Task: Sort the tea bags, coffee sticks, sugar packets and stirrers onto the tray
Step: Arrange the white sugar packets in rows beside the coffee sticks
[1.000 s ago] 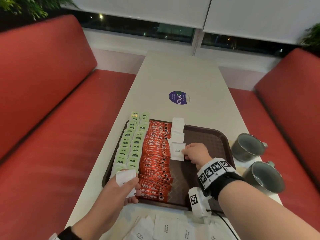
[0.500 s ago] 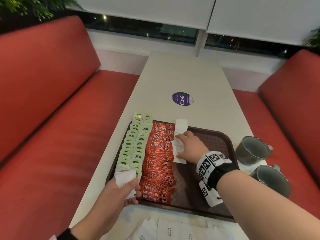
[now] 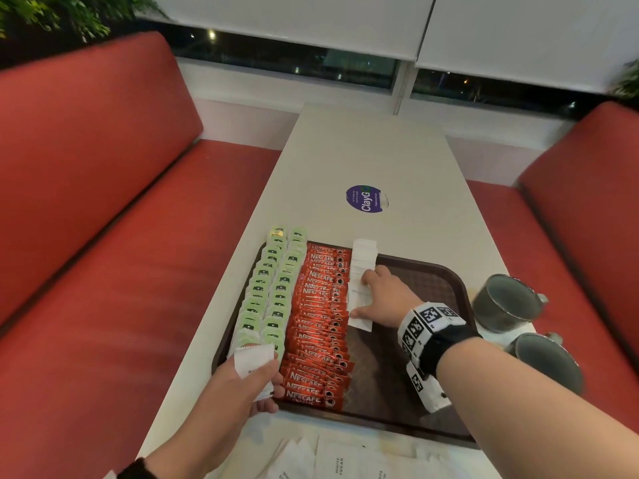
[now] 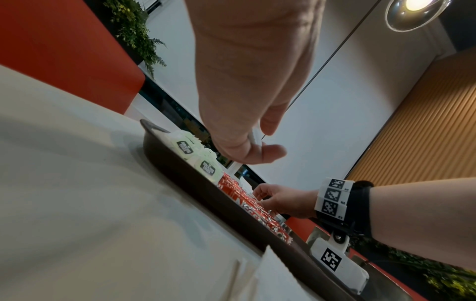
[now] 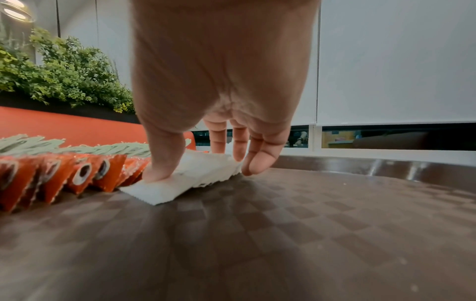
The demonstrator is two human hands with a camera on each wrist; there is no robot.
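A dark brown tray (image 3: 432,292) lies on the table with two rows of green tea bags (image 3: 273,288), a row of red coffee sticks (image 3: 318,323) and a short row of white sugar packets (image 3: 361,281). My right hand (image 3: 383,299) lies on that sugar row, thumb and straight fingers pressing the packets (image 5: 190,171) flat against the tray (image 5: 283,224). My left hand (image 3: 242,385) hovers at the tray's near left corner, pinching a white sugar packet (image 3: 254,359) between thumb and fingers. In the left wrist view only the packet's edge (image 4: 256,137) shows.
Several loose sugar packets (image 3: 332,461) lie on the table in front of the tray. Two grey mugs (image 3: 508,302) (image 3: 549,361) stand to the right of the tray. A purple sticker (image 3: 366,198) marks the table beyond it. Red benches flank both sides.
My right hand slid away from me along the sugar row and now lies spread over it. The left hand kept its packet and stayed by the tray's near left corner.
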